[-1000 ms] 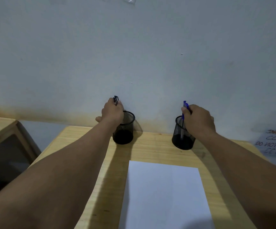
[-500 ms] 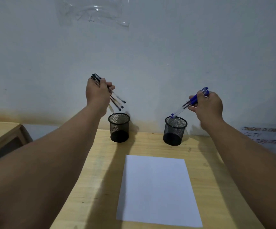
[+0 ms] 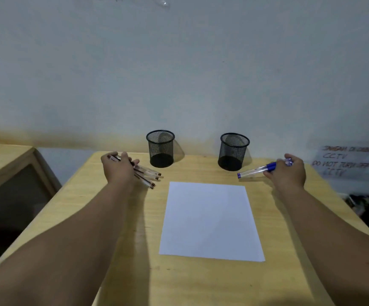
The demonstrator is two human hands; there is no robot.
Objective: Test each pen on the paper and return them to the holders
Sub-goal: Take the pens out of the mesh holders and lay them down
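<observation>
A white sheet of paper (image 3: 211, 219) lies flat in the middle of the wooden table (image 3: 201, 283). Two black mesh holders stand at the back near the wall, the left holder (image 3: 160, 148) and the right holder (image 3: 233, 151); both look empty. My left hand (image 3: 118, 170) rests low on the table left of the paper, closed around a bunch of black pens (image 3: 147, 175) whose tips fan out toward the paper. My right hand (image 3: 289, 172) is right of the paper and grips blue pens (image 3: 256, 170), tips pointing left.
A pale wall rises right behind the holders. A lower wooden cabinet (image 3: 6, 173) stands to the left of the table. A paper notice with handwriting about CCTV (image 3: 347, 164) hangs at the far right, with dark clutter below it.
Both hands pulled the pens out of the holders, lifted them, then came down to the table on either side of the paper. The holders now stand empty.
</observation>
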